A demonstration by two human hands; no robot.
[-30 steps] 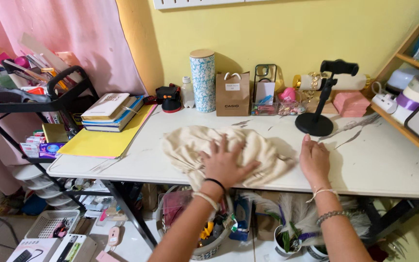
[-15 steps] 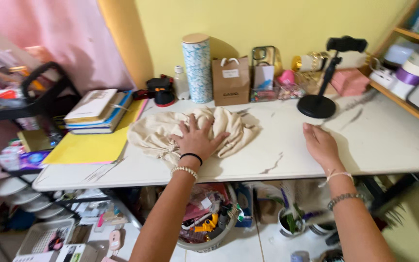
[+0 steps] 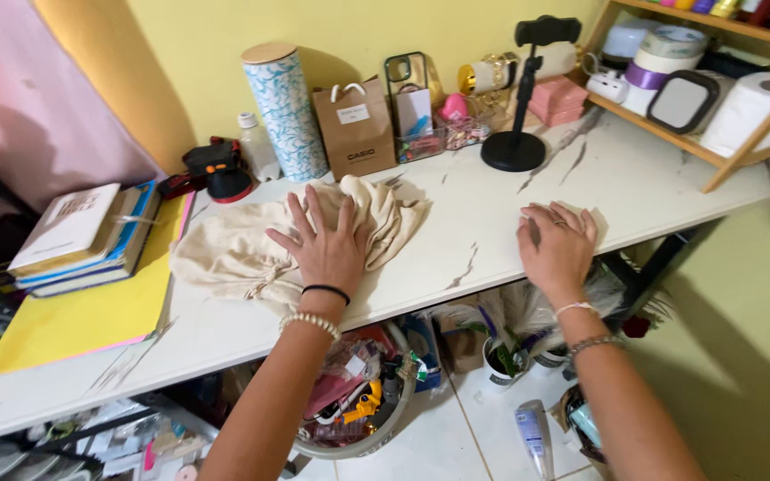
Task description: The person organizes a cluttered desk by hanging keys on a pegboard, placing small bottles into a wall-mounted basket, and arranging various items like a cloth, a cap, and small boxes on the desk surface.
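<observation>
A crumpled cream cloth [image 3: 225, 249] lies on the white marble-patterned table [image 3: 634, 183]. My left hand [image 3: 324, 245] presses flat on the cloth's right part, fingers spread. My right hand [image 3: 556, 245] rests palm down on the bare tabletop near the front edge, fingers apart, holding nothing. Both wrists wear bracelets.
Along the wall stand a blue-patterned cylinder [image 3: 283, 111], a brown paper bag [image 3: 355, 127], a clear organiser [image 3: 421, 134] and a black phone stand [image 3: 517, 142]. Stacked books [image 3: 82, 236] and a yellow folder [image 3: 82, 312] lie left. A wooden shelf [image 3: 715, 98] is right. Baskets and clutter sit under the table.
My left hand has slid the cloth leftward across the table. My right hand shifted slightly left near the front edge. The view tilted and swung right.
</observation>
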